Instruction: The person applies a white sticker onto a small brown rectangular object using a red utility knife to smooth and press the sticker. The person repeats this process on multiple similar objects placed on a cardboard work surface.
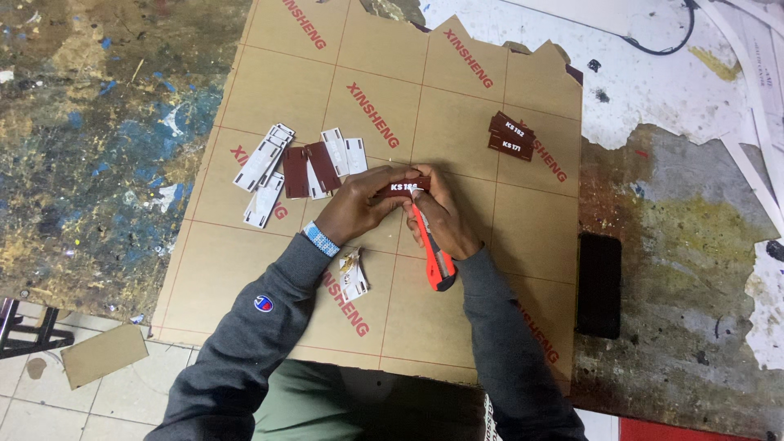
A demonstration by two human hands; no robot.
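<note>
My left hand (359, 204) grips a small dark brown plaque (402, 187) with white lettering, held over a tan protective-paper sheet (457, 122). My right hand (445, 216) holds an orange utility knife (433, 253), its blade end up against the plaque's edge; the tip is hidden by my fingers. Both hands touch the plaque at the middle of the sheet.
Several white and brown rectangular pieces (298, 163) lie left of my hands. A small stack of brown plaques (510, 136) sits upper right. Crumpled peeled scraps (353, 276) lie near my left forearm. A black phone (599, 284) rests on the paint-stained table, right of the sheet.
</note>
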